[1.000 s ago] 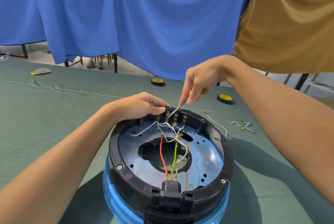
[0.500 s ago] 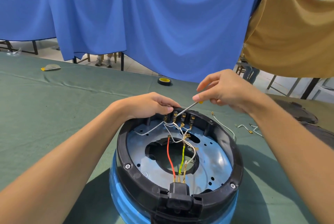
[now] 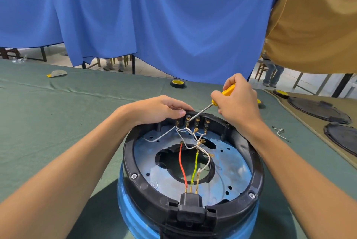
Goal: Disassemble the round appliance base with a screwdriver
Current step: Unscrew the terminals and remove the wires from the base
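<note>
The left hand (image 3: 160, 110) reaches over the far left rim of the round appliance base (image 3: 257, 163), a black plastic ring around a silvery metal plate on a translucent blue body. Its fingers are curled over the rim beside a row of brass terminals (image 3: 197, 123). The base stands on the near middle of the green cloth-covered table (image 3: 58, 113). To the right, the right hand (image 3: 237, 101) wraps its fingers closed around the yellow-handled screwdriver (image 3: 228, 90), whose thin steel shaft slants down and left to the second terminal.

The tip sits very close to the left thumb, so a slip off the small terminal would likely jab it. Prying at this angle could also bend the brass tab or tear a thin white wire (image 3: 160, 136) from its connector. If the left hand's hold eases, the tall base may rock.

A pale, flat scrap (image 3: 57, 73) lies far left on the table, and a black tape roll with a yellow core (image 3: 178, 83) sits beyond the base. A red wire (image 3: 181, 163) and a yellow-green wire (image 3: 194, 167) run from the near black socket (image 3: 190, 205) towards the tangle of white wires, which crowds the terminals and stands in the tool's way. To the right lie a loose white wire piece (image 3: 280, 132) and two round black covers (image 3: 318, 110). A blue curtain (image 3: 154, 16) hangs behind.
</note>
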A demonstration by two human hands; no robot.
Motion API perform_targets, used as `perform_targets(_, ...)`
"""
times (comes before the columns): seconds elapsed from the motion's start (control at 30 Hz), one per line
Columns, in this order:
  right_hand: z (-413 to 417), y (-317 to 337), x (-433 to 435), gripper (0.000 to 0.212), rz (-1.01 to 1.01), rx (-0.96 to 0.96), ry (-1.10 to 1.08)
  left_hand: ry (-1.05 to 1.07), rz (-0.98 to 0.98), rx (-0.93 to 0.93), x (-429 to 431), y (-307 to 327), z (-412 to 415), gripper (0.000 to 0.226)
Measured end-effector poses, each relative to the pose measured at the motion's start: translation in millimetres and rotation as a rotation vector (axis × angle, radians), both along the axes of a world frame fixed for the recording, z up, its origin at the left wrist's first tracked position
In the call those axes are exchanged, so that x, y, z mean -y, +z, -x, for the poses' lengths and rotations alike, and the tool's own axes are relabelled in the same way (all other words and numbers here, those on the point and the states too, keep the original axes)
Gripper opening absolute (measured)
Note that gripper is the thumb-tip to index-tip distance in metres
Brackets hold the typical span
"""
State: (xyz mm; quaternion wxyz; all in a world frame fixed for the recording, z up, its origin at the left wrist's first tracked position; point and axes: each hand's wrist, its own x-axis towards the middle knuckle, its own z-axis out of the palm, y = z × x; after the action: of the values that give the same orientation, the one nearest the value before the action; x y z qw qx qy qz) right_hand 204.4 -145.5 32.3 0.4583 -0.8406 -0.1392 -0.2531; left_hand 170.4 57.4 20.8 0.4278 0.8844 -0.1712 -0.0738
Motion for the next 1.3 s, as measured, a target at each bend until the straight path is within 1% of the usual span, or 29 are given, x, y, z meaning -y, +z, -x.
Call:
perform_targets(0.2,-1,-2,0,0.026,-0.052,0.006,0.004,-0.008,0.014,-0.01,0,0,-1,0.03)
perform_targets(0.3,1,-2,-1,0.027,-0.022,0.086,-0.003,-0.007,0.028,-0.01,0,-1,-2,0.029)
perform_targets(0.37,1,-1,-1,0.025,-0.021,0.132,0.01,-0.004,0.037,-0.009,0,-1,-3,0.029)
perform_targets(0.5,1,-1,-2,0.022,0.007,0.158,0.027,-0.007,0.022,-0.002,-1,-1,-3,0.029)
perform_targets(0.63,-6,4,-5,0.022,0.044,0.102,0.059,-0.01,0.033,0.0,-1,-2,-4,0.03)
perform_targets(0.77,-20,24,-17,0.022,0.199,0.034,0.17,0.008,0.048,0.002,-1,-3,-5,0.034)
perform_targets(0.9,-30,32,-29,0.024,0.272,-0.12,0.285,0.019,0.035,0.013,-2,-2,-4,0.036)
perform_targets(0.97,-31,32,-29,0.023,0.247,-0.183,0.304,0.019,0.023,0.015,-2,-2,-4,0.036)
perform_targets(1.03,-30,32,-26,0.023,0.204,-0.181,0.28,0.011,0.018,0.015,-2,-2,-4,0.035)
perform_targets(1.17,-19,22,-16,0.026,0.121,-0.064,0.161,0.017,0.033,0.012,-2,-3,-4,0.03)
perform_targets(1.3,-5,9,-8,0.027,-0.041,0.009,0.126,0.004,0.038,0.004,-1,-3,-5,0.029)
